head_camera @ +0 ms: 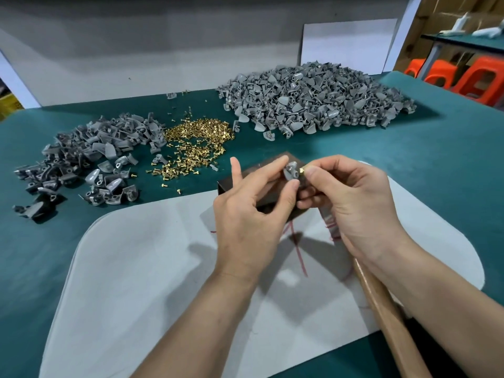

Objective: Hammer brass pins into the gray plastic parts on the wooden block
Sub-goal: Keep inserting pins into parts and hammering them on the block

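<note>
My left hand [251,211] pinches a small gray plastic part [291,169] between thumb and fingertips, held just above the dark wooden block [231,184]. My right hand [351,200] pinches a brass pin [302,170] against the right side of that part. The block lies mostly hidden under both hands. A wooden hammer handle [387,320] runs under my right forearm toward the lower right; its head is hidden.
A loose heap of brass pins [196,144] lies on the green table. A small pile of gray parts [90,162] sits at the left, a large pile [313,99] at the back right. A pale gray mat [152,268] covers the near table. Orange stools [463,77] stand far right.
</note>
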Available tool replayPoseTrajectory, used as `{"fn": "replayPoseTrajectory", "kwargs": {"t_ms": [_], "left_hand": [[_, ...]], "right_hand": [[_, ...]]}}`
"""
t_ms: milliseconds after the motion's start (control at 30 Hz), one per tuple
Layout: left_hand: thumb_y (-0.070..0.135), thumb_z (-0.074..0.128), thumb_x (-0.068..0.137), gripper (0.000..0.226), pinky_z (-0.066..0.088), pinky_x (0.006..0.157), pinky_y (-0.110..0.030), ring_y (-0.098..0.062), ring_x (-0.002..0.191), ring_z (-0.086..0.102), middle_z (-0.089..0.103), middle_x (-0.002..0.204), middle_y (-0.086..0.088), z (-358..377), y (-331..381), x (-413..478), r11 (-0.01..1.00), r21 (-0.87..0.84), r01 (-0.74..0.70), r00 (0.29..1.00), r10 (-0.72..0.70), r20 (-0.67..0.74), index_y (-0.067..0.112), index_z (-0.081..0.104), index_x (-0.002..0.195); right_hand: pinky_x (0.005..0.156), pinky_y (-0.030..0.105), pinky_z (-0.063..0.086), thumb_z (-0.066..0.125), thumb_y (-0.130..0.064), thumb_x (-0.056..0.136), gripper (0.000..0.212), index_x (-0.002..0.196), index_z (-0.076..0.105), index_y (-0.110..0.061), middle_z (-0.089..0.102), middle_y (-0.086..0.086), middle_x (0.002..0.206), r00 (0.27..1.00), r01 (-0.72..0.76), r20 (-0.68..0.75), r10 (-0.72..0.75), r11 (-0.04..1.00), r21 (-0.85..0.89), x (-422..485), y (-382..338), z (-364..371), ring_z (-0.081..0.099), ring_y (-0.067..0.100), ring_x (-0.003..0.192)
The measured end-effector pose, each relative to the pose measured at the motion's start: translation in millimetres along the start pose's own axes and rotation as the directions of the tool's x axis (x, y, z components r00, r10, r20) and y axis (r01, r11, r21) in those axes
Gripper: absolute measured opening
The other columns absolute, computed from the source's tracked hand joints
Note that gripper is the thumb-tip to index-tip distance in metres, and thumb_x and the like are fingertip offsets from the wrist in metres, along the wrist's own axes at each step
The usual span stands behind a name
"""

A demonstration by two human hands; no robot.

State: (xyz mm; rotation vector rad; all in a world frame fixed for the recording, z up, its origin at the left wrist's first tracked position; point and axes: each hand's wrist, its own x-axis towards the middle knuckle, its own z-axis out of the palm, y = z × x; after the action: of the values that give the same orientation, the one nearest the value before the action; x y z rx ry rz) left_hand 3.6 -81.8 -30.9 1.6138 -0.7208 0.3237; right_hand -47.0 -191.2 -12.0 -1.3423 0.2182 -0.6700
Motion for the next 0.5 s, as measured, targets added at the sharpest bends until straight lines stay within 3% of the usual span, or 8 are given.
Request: {"fn": "replayPoseTrajectory", "kwargs": {"t_ms": [267, 400, 500], "left_hand": [[0.007, 0.067, 0.084, 0.034, 0.016, 0.12, -0.027, -0.011, 0.092, 0.07, 0.072, 0.106, -0.002, 0.7, 2.0, -0.4, 0.995, 0.061, -0.079, 0.996, 0.076, 0.041, 0.011, 0.064, 0.118], [0.01, 0.065, 0.087, 0.032, 0.024, 0.115, -0.024, -0.013, 0.099, 0.069, 0.072, 0.109, 0.001, 0.4, 5.0, 0.3, 0.998, -0.053, -0.031, 0.997, 0.035, 0.072, 0.024, 0.062, 0.115], [0.015, 0.063, 0.087, 0.03, 0.029, 0.115, -0.033, -0.015, 0.101, 0.068, 0.072, 0.109, 0.0, -0.1, 4.8, 1.0, 0.983, -0.176, 0.054, 0.995, -0.038, 0.092, 0.031, 0.063, 0.112]], "right_hand": [[0.049, 0.016, 0.051, 0.06, 0.005, 0.086, 0.027, 0.065, 0.069, -0.01, 0.065, 0.002, 0.058, 0.998, -0.054, -0.016, 0.056, 0.993, 0.105, 2.7, -1.7, 0.2, 0.06, 0.01, 0.048], [0.046, 0.016, 0.049, 0.058, 0.003, 0.087, 0.02, 0.07, 0.065, -0.006, 0.063, 0.001, 0.055, 0.997, -0.079, 0.005, 0.078, 0.994, 0.071, 1.4, -2.6, 0.2, 0.058, 0.009, 0.046], [0.046, 0.017, 0.049, 0.059, 0.002, 0.087, 0.018, 0.071, 0.064, -0.005, 0.062, 0.002, 0.056, 0.997, -0.073, 0.015, 0.073, 0.996, 0.045, -0.1, -2.7, 1.3, 0.057, 0.009, 0.047]]}}
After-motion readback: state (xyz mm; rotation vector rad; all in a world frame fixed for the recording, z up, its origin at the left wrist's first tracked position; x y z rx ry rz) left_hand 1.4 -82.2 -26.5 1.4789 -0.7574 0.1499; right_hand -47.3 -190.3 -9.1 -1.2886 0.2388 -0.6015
